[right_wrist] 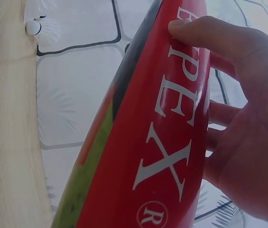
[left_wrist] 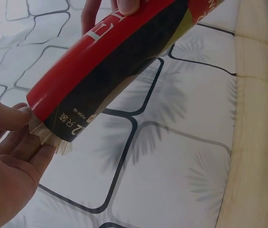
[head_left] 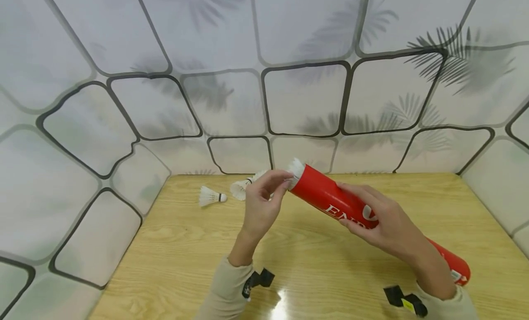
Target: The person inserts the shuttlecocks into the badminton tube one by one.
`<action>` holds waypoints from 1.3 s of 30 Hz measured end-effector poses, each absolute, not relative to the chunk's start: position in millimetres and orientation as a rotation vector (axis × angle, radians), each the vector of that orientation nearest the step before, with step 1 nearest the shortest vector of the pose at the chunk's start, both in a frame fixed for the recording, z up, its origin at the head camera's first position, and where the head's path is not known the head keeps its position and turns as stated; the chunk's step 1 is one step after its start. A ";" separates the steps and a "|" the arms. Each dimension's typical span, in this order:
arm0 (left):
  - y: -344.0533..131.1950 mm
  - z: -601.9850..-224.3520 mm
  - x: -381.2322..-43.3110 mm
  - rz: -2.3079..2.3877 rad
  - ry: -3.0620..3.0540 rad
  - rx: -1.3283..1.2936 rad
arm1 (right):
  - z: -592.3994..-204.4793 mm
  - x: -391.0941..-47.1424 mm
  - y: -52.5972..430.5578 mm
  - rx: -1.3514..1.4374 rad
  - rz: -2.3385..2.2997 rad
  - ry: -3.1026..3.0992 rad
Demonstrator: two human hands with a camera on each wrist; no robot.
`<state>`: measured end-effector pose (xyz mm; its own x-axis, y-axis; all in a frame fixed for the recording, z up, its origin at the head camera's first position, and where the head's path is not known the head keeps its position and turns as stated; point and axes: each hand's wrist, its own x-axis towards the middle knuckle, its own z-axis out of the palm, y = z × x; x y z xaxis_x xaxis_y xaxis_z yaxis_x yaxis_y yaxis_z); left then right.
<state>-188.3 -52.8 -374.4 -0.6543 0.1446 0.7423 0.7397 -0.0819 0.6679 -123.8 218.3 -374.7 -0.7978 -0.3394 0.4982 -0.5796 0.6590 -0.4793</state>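
Note:
My right hand [head_left: 382, 216] grips a red shuttlecock tube [head_left: 320, 189] around its middle, thumb and fingers on opposite sides. The tube tilts, its mouth raised toward the upper left in the head view. White feathers of a shuttlecock [head_left: 295, 168] stick out of that mouth. At the feather edge, my left hand [head_left: 266, 198] pinches the shuttlecock between thumb and fingers. The left wrist view shows the feather skirt [left_wrist: 53, 140] just outside the tube's rim, with the fingers around it. The shuttlecock's cork is hidden. In the right wrist view, lettering runs along the tube [right_wrist: 167, 142].
A loose shuttlecock [head_left: 211, 197] lies on its side at the back left of the wooden table [head_left: 173, 255]. More shuttlecocks [head_left: 239, 189] lie beside it, partly behind my left hand. A patterned cloth wall [head_left: 306, 99] rises behind the table and at both sides.

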 end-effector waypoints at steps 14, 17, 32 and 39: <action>-58.4 -376.3 -189.6 -1.854 -1.888 -1.099 | -374.4 -123.4 219.5 0.731 0.900 -2.524; -60.9 -377.1 -190.6 -1.890 -1.916 -1.122 | -374.5 -122.7 219.1 0.735 0.903 -2.526; -64.8 -375.7 -192.7 -1.926 -1.954 -1.240 | -372.9 -122.8 216.8 0.733 0.902 -2.525; -66.3 -375.8 -194.7 -1.954 -1.955 -1.275 | -373.1 -123.9 216.2 0.737 0.887 -2.531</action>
<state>-194.7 -66.3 -375.8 -0.6453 0.4742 0.5989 0.5991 -0.1723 0.7819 -123.9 216.2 -373.1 -0.8000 -0.3542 0.4843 -0.5790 0.6675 -0.4682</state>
